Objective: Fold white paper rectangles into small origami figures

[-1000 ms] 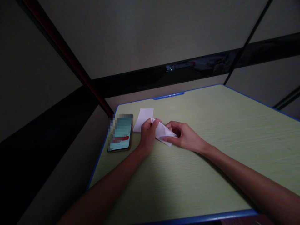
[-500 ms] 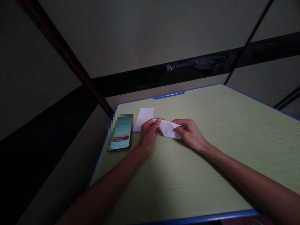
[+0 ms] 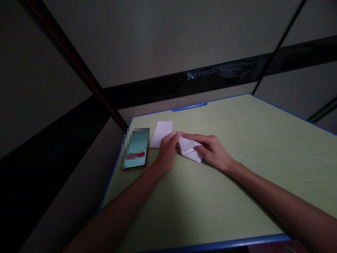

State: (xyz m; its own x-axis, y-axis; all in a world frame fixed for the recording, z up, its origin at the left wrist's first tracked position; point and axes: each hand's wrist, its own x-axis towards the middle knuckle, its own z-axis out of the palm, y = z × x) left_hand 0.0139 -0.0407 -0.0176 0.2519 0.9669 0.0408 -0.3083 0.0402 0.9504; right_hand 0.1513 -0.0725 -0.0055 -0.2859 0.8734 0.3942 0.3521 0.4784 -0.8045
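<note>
A folded white paper (image 3: 190,149) with visible creases is held between both hands over the table. My left hand (image 3: 168,146) pinches its left end, thumb on top. My right hand (image 3: 212,149) grips it from the right, the thumb against the near flap and the fingers reaching along the far edge. One flap of the paper points down toward me. The fingertips behind the paper are partly hidden. Just beyond my left hand lies a flat white sheet of paper (image 3: 161,133), its lower right corner covered by that hand.
A smartphone (image 3: 137,149) with a lit, partly pixelated screen lies at the left of the light wood-grain table (image 3: 250,140). Blue edging (image 3: 231,245) runs round the table. A blue strip (image 3: 189,106) sits at the back edge, before panelled doors (image 3: 168,42).
The right fingers have stretched left along the paper's far edge. The paper has turned a little, and its lower flap now sticks out further toward me. The left hand has barely shifted.
</note>
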